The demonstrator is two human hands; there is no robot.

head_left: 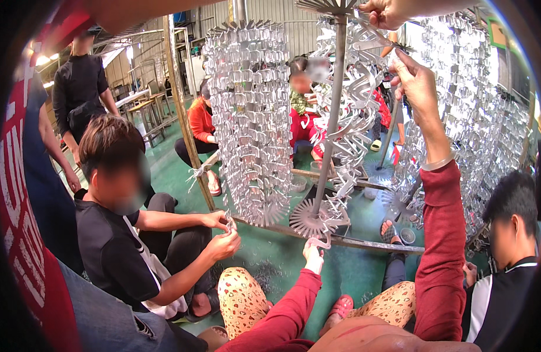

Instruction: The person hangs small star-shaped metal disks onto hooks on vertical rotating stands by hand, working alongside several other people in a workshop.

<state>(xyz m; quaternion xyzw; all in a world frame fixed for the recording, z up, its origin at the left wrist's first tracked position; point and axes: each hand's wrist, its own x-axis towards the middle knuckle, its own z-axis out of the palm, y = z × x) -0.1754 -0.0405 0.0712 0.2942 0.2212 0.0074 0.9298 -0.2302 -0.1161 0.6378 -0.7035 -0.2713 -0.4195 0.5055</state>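
Observation:
My left hand (313,258) is low in the middle, its fingers closed on a pale, curved metal piece (321,241). This piece is beside the lower spoked disc (310,218) of a grey upright pole (336,111). My right hand (420,82) is raised at the right of that pole, thumb and fingers drawn together. Whatever those fingers pinch is too small to make out. Between my hands, shiny curved metal pieces (355,126) hang in layers around the pole's right side. Another person's hand (386,12) reaches in at the upper right.
A full rack of metal pieces (247,117) hangs left of the pole, and another (487,111) stands far right. A person (115,234) sits at left handling small pieces; another (511,234) sits at right. A low bar (376,244) crosses the green floor (256,252).

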